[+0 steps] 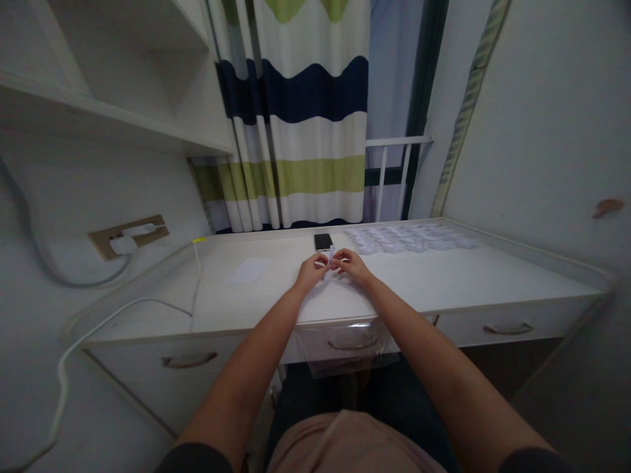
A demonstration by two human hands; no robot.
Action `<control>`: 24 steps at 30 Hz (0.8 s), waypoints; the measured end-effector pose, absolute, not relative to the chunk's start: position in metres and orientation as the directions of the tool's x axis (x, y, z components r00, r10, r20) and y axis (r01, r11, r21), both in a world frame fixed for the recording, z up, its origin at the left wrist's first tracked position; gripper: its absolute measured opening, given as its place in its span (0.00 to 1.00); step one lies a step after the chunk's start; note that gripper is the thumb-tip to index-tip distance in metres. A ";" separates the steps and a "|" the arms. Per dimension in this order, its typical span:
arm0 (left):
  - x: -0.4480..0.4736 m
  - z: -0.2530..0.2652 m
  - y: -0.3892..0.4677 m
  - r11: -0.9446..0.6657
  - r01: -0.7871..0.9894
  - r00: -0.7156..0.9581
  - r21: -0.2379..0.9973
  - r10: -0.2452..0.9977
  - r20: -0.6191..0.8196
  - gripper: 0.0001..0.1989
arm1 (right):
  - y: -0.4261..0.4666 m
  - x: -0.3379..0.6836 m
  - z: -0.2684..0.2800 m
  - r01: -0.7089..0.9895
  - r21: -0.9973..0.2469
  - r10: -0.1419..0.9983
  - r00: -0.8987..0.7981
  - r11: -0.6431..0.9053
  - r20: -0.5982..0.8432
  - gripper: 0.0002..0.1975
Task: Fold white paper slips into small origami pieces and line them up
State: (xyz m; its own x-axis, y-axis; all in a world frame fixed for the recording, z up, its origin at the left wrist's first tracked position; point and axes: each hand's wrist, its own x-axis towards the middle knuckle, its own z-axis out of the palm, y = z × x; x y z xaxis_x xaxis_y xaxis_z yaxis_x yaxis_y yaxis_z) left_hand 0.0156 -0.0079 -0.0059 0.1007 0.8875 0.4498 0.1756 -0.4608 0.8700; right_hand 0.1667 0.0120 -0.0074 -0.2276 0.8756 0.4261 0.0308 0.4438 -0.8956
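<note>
My left hand (311, 270) and my right hand (351, 265) meet over the middle of the white desk (414, 282). Between their fingertips is a small strip of white paper (331, 252), its upper end standing above the fingers. Both hands are closed in a pinch on it. Its lower part is mostly hidden by the fingers. Just behind the hands lies a black phone-like object (323, 242). Several rows of small white folded pieces (404, 239) lie at the back right. To the left rests a flat stack of white sheets (250, 270).
A clear plastic sheet (340, 351) hangs over the desk's front edge before a drawer. A white cable (148, 301) crosses the desk's left side. Plugs sit in a wall socket (129, 238) at left. A shelf (118, 118) overhangs the upper left; a striped curtain (315, 138) hangs behind.
</note>
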 end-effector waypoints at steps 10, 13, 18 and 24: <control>0.016 -0.005 -0.009 -0.330 0.023 0.195 0.944 0.927 0.319 0.17 | 0.012 0.171 -0.009 -0.065 -0.922 0.881 -0.277 0.381 0.383 0.18; 0.016 -0.005 -0.008 -0.318 0.028 0.190 0.948 0.932 0.307 0.17 | 0.013 0.171 -0.009 -0.061 -0.931 0.890 -0.277 0.360 0.362 0.17; 0.015 -0.003 -0.011 -0.301 0.025 0.185 0.953 0.939 0.291 0.15 | 0.013 0.171 -0.009 -0.057 -0.933 0.894 -0.272 0.354 0.356 0.17; 0.015 -0.001 -0.017 -0.275 0.030 0.183 0.961 0.947 0.265 0.15 | 0.012 0.170 -0.007 -0.072 -0.934 0.893 -0.275 0.350 0.356 0.17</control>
